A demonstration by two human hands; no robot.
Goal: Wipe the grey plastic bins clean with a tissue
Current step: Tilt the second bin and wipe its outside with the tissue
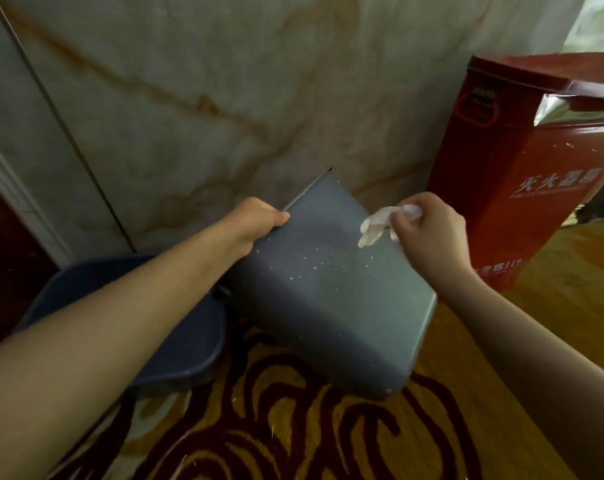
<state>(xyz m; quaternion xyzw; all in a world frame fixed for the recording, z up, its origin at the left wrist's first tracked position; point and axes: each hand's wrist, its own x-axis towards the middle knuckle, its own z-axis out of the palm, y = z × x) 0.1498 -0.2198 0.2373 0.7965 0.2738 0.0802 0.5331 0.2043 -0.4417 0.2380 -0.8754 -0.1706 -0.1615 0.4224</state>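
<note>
Between the marble wall [224, 81] and the red fire extinguisher box [522, 188], a tilted grey bin [328, 299] sits on patterned carpet [276, 427], another bin [189, 341] touching its left. Left hand [255, 223] clamps its upper edge; right hand [428, 230] pinches a crumpled tissue [376, 225] against the speckled side.

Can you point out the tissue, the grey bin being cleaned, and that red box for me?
tissue [375, 226]: head view, on the crumpled part hanging from the right hand.
grey bin [328, 299]: head view, middle of its speckled flat side.
red box [522, 188]: head view, on its front face near the white lettering.
</note>
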